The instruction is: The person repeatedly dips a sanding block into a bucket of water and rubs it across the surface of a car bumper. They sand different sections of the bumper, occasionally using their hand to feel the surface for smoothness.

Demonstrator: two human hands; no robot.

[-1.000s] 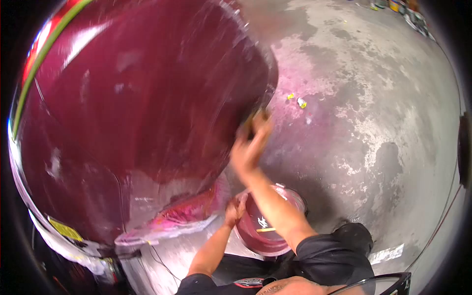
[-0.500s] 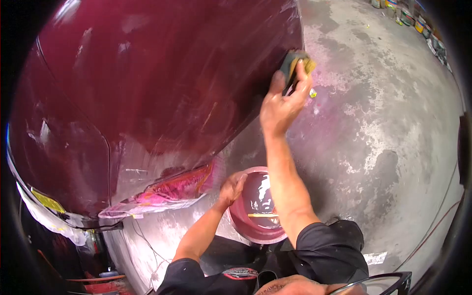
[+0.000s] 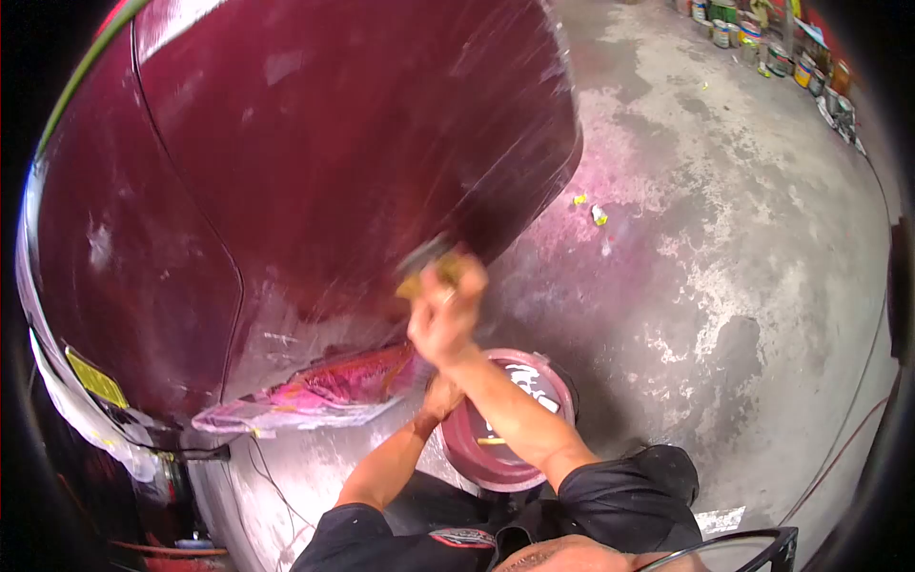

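My right hand [image 3: 446, 310], blurred by motion, is closed round a yellow sponge [image 3: 412, 286] with a dark grey sheet, which looks like sandpaper, on its outer side. It is at the lower edge of a dark red car panel [image 3: 334, 172], whose surface is streaked and dull with whitish marks. Beneath my right wrist, my left hand [image 3: 440, 397] is at the left rim of a pink bucket [image 3: 477, 467]; my right arm partly hides its fingers. Liquid with bright reflections is in the bucket, along with a thin yellow strip [image 3: 492, 440].
Pink-stained masking sheet [image 3: 315, 386] hangs along the panel's lower edge. Several paint cans [image 3: 750, 38] line the far right wall. Small yellow and white scraps [image 3: 599, 215] lie on the patchy concrete floor [image 3: 686, 315]. Cables [image 3: 858, 410] run along the right side.
My right hand has swept down and left with the sponge, from the panel's right edge to its lower edge. My left hand stays at the bucket. The view has shifted slightly.
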